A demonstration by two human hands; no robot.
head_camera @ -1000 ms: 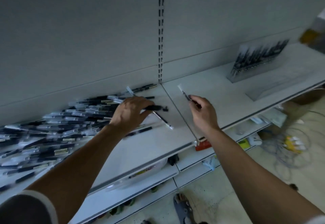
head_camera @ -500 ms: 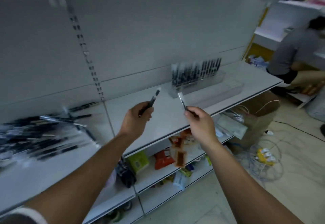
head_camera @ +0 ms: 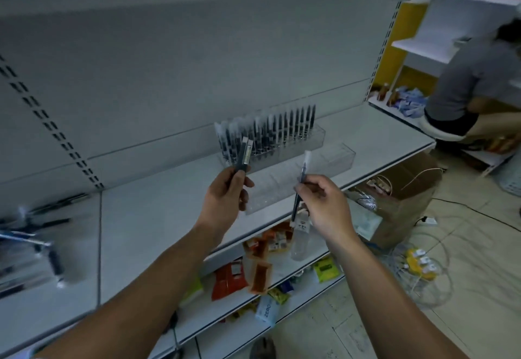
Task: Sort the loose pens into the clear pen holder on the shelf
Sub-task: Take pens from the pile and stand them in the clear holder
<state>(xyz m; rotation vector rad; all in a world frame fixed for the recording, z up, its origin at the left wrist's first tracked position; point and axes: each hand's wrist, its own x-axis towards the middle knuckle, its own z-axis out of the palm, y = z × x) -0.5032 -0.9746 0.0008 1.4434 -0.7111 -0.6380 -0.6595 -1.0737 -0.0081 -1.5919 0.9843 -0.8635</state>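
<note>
Nearest the camera, the left hand has its grip curled round the lower barrels of what looks like a pair of pens, which stand nearly upright above the knuckles. The right hand pinches a single pen at mid-barrel between thumb and fingertips, its pale end uppermost. Both hands hover above the shelf, touching nothing else.

The pens are probably light, stiff and smooth, so a firm pinch at mid-barrel should keep each one steady while it is steered into a slot; held lower down, the tip would likely wobble.

Just beyond the hands lies an empty clear holder, hard to make out against the white shelf. Behind it stands a filled clear holder, its upright pens packed close, so any free slot calls for careful aim between neighbours. Nothing lies between the hands and either holder.

Far left on the shelf, the loose pens lie in a blurred heap. Below are snack packets; to the right a cardboard box and cables sit on the floor. Farther off, another person crouches, well apart.
</note>
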